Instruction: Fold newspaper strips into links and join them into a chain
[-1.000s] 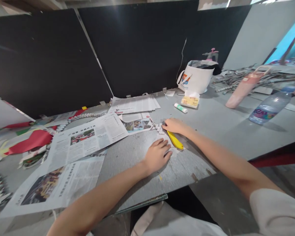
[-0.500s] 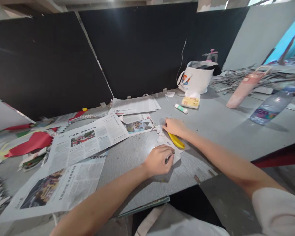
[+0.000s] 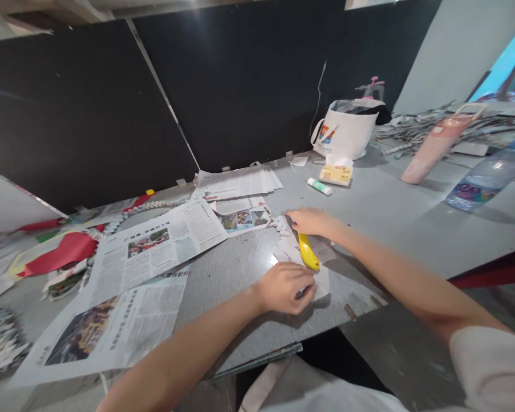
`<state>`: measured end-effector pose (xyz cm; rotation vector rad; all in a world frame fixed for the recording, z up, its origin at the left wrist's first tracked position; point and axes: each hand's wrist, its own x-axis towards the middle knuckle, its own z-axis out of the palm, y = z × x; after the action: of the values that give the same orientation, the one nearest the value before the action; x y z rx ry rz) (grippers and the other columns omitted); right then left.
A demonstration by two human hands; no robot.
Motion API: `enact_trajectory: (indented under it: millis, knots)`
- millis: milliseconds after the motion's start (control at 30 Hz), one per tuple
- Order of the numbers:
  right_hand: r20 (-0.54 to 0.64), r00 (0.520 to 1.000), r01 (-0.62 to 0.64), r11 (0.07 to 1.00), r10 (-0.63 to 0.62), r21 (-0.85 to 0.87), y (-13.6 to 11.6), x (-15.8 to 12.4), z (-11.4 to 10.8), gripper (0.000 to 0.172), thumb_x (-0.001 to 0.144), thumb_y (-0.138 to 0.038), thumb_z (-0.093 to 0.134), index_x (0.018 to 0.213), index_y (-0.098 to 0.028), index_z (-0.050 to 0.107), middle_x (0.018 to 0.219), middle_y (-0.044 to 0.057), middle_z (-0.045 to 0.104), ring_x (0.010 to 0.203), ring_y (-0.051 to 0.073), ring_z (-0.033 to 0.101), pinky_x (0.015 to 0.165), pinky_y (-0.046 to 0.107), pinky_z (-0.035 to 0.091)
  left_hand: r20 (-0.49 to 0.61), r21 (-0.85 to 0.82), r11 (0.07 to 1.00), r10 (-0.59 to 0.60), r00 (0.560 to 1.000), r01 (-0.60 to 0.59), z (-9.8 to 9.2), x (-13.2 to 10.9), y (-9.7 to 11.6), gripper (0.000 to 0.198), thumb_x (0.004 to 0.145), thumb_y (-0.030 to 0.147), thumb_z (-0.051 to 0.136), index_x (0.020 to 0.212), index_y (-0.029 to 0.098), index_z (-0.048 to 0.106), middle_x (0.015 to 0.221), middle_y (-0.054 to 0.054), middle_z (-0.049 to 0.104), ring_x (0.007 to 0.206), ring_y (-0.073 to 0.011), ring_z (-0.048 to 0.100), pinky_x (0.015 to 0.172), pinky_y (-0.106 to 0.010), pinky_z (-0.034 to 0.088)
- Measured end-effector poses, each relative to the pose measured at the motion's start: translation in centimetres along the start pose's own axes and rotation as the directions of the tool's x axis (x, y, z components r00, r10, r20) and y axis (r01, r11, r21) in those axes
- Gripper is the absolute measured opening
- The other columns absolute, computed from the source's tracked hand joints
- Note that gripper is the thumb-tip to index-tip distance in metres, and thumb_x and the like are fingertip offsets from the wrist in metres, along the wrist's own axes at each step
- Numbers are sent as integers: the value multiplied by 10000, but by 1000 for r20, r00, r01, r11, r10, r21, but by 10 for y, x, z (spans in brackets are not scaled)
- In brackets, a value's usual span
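Note:
My left hand rests on the grey table near its front edge, fingers curled and pinching the near edge of a small grey-white paper sheet. My right hand lies a little farther back, fingers closed on the top end of a yellow utility knife, which lies along the sheet. Small folded white paper pieces sit just left of that hand.
Newspaper sheets cover the table's left half, red paper beyond them. At the back stand a glue stick, a tissue pack and a white bag. A pink bottle and a water bottle lie on the right.
My left hand has slid toward the front edge and curled from flat into a pinch on the paper sheet. The yellow knife under my right hand has swung more upright.

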<state>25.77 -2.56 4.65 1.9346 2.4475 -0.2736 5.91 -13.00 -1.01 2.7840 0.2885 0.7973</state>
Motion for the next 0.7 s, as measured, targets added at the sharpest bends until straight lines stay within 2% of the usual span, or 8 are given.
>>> enact_trajectory:
  millis: [133,267,367,433,500,567,633,700]
  knots:
    - [24,999,36,999,-36,-13,3,0,-2,402,910,-172,633,1266,-245,805,1079,181,809,947,360,767,752,410,496,-135,10,999,53,989,-52,-2,-1,4,212,976,227,558,806,211,683,670,-31,691,612,-159,657,615,-281,520]
    - [-1,998,68,998,-68,11,3,-4,-6,191,829,-153,691,939,-218,833,911,169,806,836,342,758,679,378,452,-329,-162,981,-152,932,103,-10,-1,6,234,990,223,552,792,203,673,616,10,631,515,-105,520,555,-251,423]
    - [-41,996,76,997,-76,6,0,-6,-5,103,845,-194,692,795,-209,781,820,159,782,765,304,735,658,355,425,-448,-372,884,-439,779,284,-17,1,1,296,1018,281,559,753,185,648,588,23,560,523,-90,468,550,-227,391]
    - [-140,988,76,997,-70,35,-4,-5,-2,141,905,-238,652,881,-200,786,821,157,775,752,288,716,658,350,421,-486,-503,780,-610,626,371,-20,3,-5,344,1020,361,575,732,181,629,596,22,538,547,-96,476,553,-219,402]
    - [-249,965,130,973,-80,192,-8,-2,4,193,937,-276,630,1028,-197,781,825,129,768,733,265,687,659,343,427,-494,-633,669,-737,462,391,-24,7,-15,382,1007,451,591,735,185,621,605,22,524,546,-105,483,525,-216,417]
    - [-279,948,271,853,-155,447,-14,3,10,195,908,-304,672,1044,-202,766,808,81,755,718,238,661,655,328,448,-474,-738,570,-818,325,360,-30,14,-29,410,979,527,616,746,191,618,610,28,503,518,-108,471,471,-214,419]
    - [-309,916,400,660,-257,636,-20,10,18,212,910,-398,697,968,-204,758,801,59,747,743,229,657,670,324,489,-445,-795,509,-859,252,330,-38,21,-46,410,934,547,671,731,196,608,608,39,472,488,-101,449,432,-209,417]
    - [-343,902,431,510,-262,744,-25,16,25,375,957,-559,640,882,-205,740,701,47,696,674,213,619,636,324,490,-425,-823,470,-882,204,318,-45,28,-65,366,911,508,692,735,193,625,620,44,473,467,-93,435,411,-210,421]
